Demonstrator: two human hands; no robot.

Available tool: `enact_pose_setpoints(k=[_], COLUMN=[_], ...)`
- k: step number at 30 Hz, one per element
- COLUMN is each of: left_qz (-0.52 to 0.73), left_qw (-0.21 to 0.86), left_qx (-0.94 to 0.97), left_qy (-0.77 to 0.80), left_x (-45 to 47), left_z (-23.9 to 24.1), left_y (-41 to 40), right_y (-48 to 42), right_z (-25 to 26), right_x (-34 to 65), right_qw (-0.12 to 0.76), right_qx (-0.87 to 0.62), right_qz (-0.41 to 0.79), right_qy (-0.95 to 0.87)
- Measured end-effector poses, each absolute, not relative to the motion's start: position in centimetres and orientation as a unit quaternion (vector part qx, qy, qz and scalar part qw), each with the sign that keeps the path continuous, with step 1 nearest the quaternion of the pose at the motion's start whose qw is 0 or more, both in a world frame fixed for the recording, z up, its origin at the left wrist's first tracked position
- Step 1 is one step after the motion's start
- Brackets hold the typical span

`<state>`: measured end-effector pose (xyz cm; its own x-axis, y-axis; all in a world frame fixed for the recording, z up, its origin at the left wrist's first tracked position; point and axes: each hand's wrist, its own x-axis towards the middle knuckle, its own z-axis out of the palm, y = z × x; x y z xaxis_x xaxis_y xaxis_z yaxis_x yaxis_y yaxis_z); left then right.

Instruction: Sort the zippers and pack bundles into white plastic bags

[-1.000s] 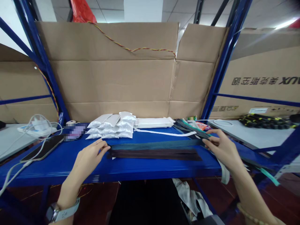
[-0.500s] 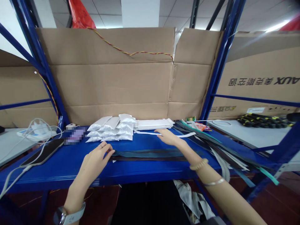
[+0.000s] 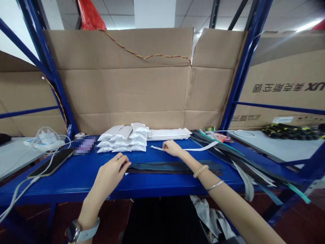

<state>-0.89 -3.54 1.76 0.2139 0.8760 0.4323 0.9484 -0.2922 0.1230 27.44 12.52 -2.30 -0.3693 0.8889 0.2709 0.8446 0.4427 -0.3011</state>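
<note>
A white strip (image 3: 200,148) lies across the blue tabletop, and my right hand (image 3: 172,148) is closed on it near its left end. Closer to me, a flat layer of long dark blue and brown strips (image 3: 162,166) runs from side to side. My left hand (image 3: 111,173) has thumb and forefinger pinched at the left end of these dark strips. My right forearm passes over their right part. Behind my hands are a stack of white sealed packets (image 3: 124,139) and a flat white bundle (image 3: 169,134).
A loose heap of long grey, black and green strips (image 3: 236,157) hangs over the front edge at right. At left lie a phone (image 3: 52,163) and white cables (image 3: 16,195). A cardboard panel (image 3: 127,89) closes the back, between blue posts (image 3: 238,74).
My right hand has closed on the white strip and drawn it slightly toward me, its right part now bending upward. My left hand stays at the end of the dark strips. The view has shifted slightly.
</note>
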Motion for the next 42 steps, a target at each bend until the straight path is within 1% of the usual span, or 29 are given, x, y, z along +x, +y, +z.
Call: enact_pose_setpoints(k=[3,5,7,9,12,15,17,20,28,31,34,38,42], left_qz=[-0.243,-0.279,-0.323,-0.361,-0.388,-0.396,-0.408,-0.432,-0.469,-0.476,-0.477,-0.487,-0.487], left_qw=[0.048,0.005,-0.073,-0.181,-0.336,-0.418,-0.432,-0.436,-0.387,-0.367,-0.345,-0.317,-0.296], left_qx=[-0.761,-0.746,-0.739,-0.727,-0.678,-0.635,-0.624,-0.617,-0.628,-0.647,-0.663,-0.68,-0.699], left_qy=[-0.6,-0.605,-0.587,-0.555,-0.526,-0.515,-0.507,-0.493,-0.487,-0.469,-0.462,-0.447,-0.431], left_x=[-0.1,0.8,2.0,3.4,5.4,6.6,6.9,7.1,8.0,8.1,8.3,8.8,9.4], left_z=[1.6,1.5,1.2,1.0,0.8,0.5,0.2,-0.3,-0.9,-0.8,-0.6,-0.4,-0.4], left_y=[-3.7,-3.9,-4.0,-4.3,-4.6,-4.9,-5.0,-5.0,-5.6,-5.8,-5.9,-6.4,-6.9], right_y=[9.7,7.2,4.5,1.6,-2.1,-4.5,-5.5,-6.3,-6.4,-6.4,-6.6,-7.3,-8.2], right_z=[-1.7,-1.1,-0.5,-0.2,-0.3,-1.3,-2.2,-3.4,-5.7,-6.0,-6.1,-5.4,-3.7], right_x=[28.0,28.3,28.3,28.2,27.8,27.3,27.0,26.9,26.5,26.1,25.6,25.1,25.4], right_qw=[0.217,0.238,0.277,0.316,0.346,0.36,0.363,0.364,0.367,0.364,0.381,0.42,0.409], right_qx=[-0.513,-0.5,-0.472,-0.434,-0.396,-0.378,-0.366,-0.344,-0.366,-0.37,-0.386,-0.424,-0.456], right_qz=[0.045,0.029,-0.003,-0.043,-0.109,-0.197,-0.244,-0.28,-0.278,-0.259,-0.191,0.0,0.198], right_qy=[-0.829,-0.832,-0.837,-0.843,-0.844,-0.83,-0.821,-0.819,-0.809,-0.815,-0.818,-0.803,-0.766])
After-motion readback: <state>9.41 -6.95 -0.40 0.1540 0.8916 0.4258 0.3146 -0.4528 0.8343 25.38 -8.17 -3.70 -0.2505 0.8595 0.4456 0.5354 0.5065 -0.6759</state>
